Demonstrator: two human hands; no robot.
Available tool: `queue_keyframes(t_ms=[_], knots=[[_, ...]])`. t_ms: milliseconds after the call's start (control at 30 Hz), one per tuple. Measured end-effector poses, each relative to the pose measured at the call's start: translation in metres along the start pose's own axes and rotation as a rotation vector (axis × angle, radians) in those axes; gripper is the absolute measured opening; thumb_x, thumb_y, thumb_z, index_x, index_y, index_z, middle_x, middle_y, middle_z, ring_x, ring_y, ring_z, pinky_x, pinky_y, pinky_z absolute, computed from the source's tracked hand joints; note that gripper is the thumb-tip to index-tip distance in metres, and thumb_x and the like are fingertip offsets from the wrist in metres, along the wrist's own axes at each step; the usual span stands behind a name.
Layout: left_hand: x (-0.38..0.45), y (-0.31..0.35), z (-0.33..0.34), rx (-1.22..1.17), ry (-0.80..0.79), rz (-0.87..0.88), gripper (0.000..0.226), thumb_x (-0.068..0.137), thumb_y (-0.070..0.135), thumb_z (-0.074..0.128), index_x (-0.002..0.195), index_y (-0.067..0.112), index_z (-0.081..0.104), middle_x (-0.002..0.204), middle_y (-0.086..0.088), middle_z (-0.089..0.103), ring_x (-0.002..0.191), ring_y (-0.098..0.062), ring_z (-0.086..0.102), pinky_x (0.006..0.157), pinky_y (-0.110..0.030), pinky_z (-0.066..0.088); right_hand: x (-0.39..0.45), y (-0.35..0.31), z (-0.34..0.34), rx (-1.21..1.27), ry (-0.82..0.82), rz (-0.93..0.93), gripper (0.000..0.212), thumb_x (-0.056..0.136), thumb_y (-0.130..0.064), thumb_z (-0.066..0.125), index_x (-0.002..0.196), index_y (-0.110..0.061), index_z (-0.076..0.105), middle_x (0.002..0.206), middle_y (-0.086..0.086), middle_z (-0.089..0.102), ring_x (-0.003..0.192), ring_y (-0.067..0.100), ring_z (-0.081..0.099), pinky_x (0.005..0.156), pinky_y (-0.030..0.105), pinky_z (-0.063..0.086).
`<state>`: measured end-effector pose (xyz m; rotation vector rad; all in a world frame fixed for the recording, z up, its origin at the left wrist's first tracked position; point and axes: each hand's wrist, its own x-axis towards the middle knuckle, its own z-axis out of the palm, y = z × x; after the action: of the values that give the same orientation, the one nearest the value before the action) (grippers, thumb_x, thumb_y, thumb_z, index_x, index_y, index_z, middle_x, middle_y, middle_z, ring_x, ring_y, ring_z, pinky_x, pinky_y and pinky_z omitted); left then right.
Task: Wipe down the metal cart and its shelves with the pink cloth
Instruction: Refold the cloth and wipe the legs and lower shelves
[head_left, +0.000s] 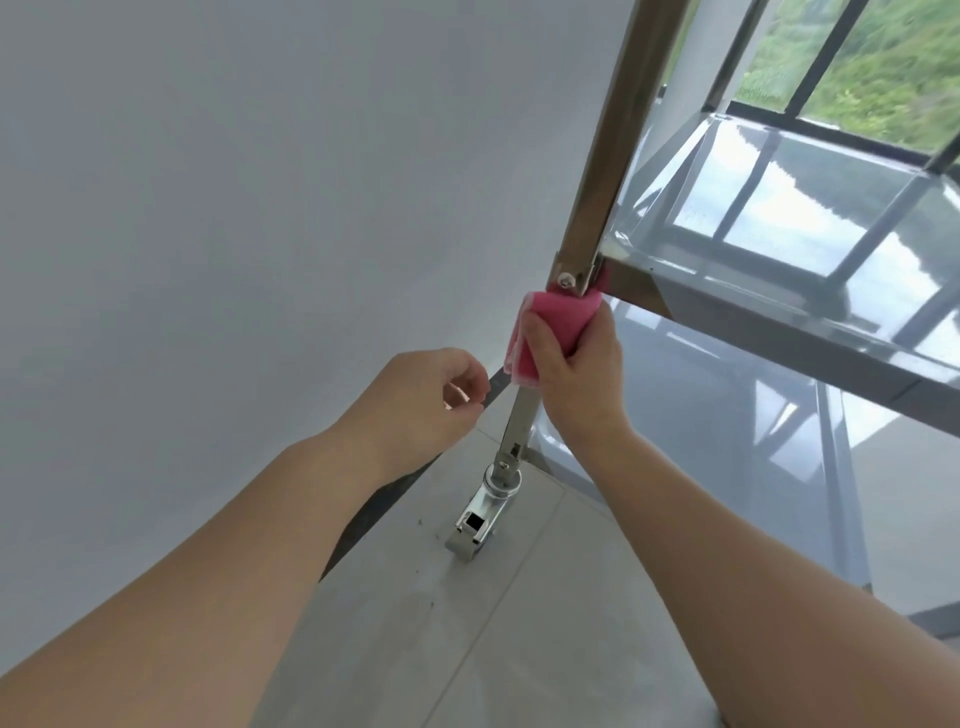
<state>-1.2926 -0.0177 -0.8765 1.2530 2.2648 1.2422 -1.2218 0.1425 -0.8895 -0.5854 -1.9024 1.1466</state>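
The metal cart's corner post (618, 135) runs from the upper right down to a caster wheel (480, 525) on the floor. A shiny shelf (779, 249) joins the post at a screwed bracket. My right hand (571, 364) grips the pink cloth (550, 322), wrapped around the post just below that bracket. My left hand (431, 400) hovers to the left of the post with its fingers loosely curled, and it holds nothing. A lower shelf (727, 415) shows under the upper one.
A white wall (260, 182) stands close on the left, with a dark baseboard along the grey tiled floor (415, 623). A window with dark bars and greenery (883, 67) lies behind the cart at the upper right.
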Motion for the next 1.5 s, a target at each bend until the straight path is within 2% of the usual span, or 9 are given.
queue_keyframes(t_ms=[167, 333, 467, 633, 800, 933, 1100, 1333, 1500], knots=[[-0.009, -0.017, 0.007, 0.095, -0.089, -0.041, 0.016, 0.083, 0.016, 0.060, 0.082, 0.032, 0.061, 0.083, 0.009, 0.065, 0.075, -0.005, 0.061, 0.067, -0.017, 0.050, -0.005, 0.015, 0.008, -0.001, 0.040, -0.012, 0.046, 0.077, -0.044, 0.061, 0.111, -0.015, 0.046, 0.095, 0.003, 0.060, 0.075, 0.003, 0.057, 0.056, 0.006, 0.041], [-0.024, -0.039, 0.014, 0.163, -0.175, -0.100, 0.016, 0.084, 0.014, 0.057, 0.087, 0.029, 0.062, 0.088, 0.009, 0.064, 0.082, -0.010, 0.061, 0.074, -0.023, 0.050, -0.030, 0.048, 0.016, 0.002, -0.009, 0.087, 0.045, 0.080, -0.040, 0.060, 0.115, -0.019, 0.041, 0.087, -0.011, 0.060, 0.072, -0.002, 0.058, 0.058, 0.013, 0.046], [-0.033, -0.053, 0.017, 0.165, -0.202, -0.147, 0.016, 0.084, 0.015, 0.055, 0.085, 0.030, 0.062, 0.084, 0.009, 0.063, 0.075, -0.011, 0.060, 0.065, -0.020, 0.046, -0.060, 0.086, 0.024, -0.058, -0.088, 0.204, 0.037, 0.085, -0.032, 0.062, 0.111, -0.032, 0.035, 0.075, -0.024, 0.062, 0.066, -0.009, 0.059, 0.053, 0.012, 0.044], [-0.034, -0.059, 0.018, 0.134, -0.187, -0.176, 0.017, 0.084, 0.015, 0.055, 0.087, 0.030, 0.062, 0.080, 0.010, 0.060, 0.065, -0.007, 0.057, 0.061, -0.018, 0.044, -0.071, 0.105, 0.030, -0.099, -0.112, 0.292, 0.039, 0.085, -0.035, 0.063, 0.111, -0.042, 0.033, 0.082, -0.018, 0.059, 0.075, -0.010, 0.059, 0.064, 0.019, 0.047], [-0.034, -0.052, 0.020, 0.135, -0.181, -0.163, 0.016, 0.084, 0.014, 0.056, 0.089, 0.027, 0.063, 0.077, 0.011, 0.059, 0.064, -0.005, 0.056, 0.060, -0.016, 0.044, -0.064, 0.096, 0.020, -0.095, -0.168, 0.241, 0.034, 0.087, -0.032, 0.062, 0.109, -0.036, 0.037, 0.087, -0.017, 0.056, 0.078, -0.018, 0.054, 0.057, 0.001, 0.041], [-0.036, -0.044, 0.019, 0.136, -0.176, -0.143, 0.016, 0.083, 0.013, 0.057, 0.089, 0.027, 0.062, 0.080, 0.010, 0.060, 0.068, -0.006, 0.056, 0.065, -0.018, 0.047, -0.052, 0.068, 0.011, -0.047, -0.175, 0.197, 0.029, 0.089, -0.028, 0.061, 0.109, -0.029, 0.040, 0.090, -0.016, 0.055, 0.077, -0.016, 0.055, 0.055, 0.006, 0.044], [-0.036, -0.032, 0.017, 0.179, -0.154, -0.098, 0.015, 0.082, 0.015, 0.057, 0.089, 0.028, 0.062, 0.083, 0.010, 0.062, 0.075, -0.006, 0.058, 0.069, -0.018, 0.047, -0.005, 0.003, 0.002, -0.005, -0.032, 0.017, 0.036, 0.085, -0.030, 0.060, 0.115, -0.025, 0.042, 0.099, -0.015, 0.055, 0.087, 0.000, 0.056, 0.079, 0.028, 0.051], [-0.038, -0.017, 0.017, 0.219, -0.186, -0.043, 0.017, 0.083, 0.013, 0.055, 0.090, 0.026, 0.063, 0.084, 0.010, 0.062, 0.075, -0.005, 0.057, 0.070, -0.020, 0.048, -0.016, -0.001, -0.016, -0.034, -0.107, 0.001, 0.038, 0.090, -0.023, 0.059, 0.122, -0.026, 0.040, 0.100, -0.020, 0.053, 0.085, -0.006, 0.056, 0.069, 0.010, 0.046], [-0.041, -0.016, 0.029, 0.221, -0.245, -0.003, 0.014, 0.084, 0.013, 0.055, 0.090, 0.022, 0.063, 0.081, 0.012, 0.059, 0.069, 0.000, 0.053, 0.062, -0.016, 0.042, -0.038, 0.016, -0.035, -0.102, -0.109, 0.059, 0.035, 0.090, -0.025, 0.059, 0.120, -0.028, 0.040, 0.097, -0.021, 0.053, 0.083, -0.009, 0.056, 0.069, 0.014, 0.047]])
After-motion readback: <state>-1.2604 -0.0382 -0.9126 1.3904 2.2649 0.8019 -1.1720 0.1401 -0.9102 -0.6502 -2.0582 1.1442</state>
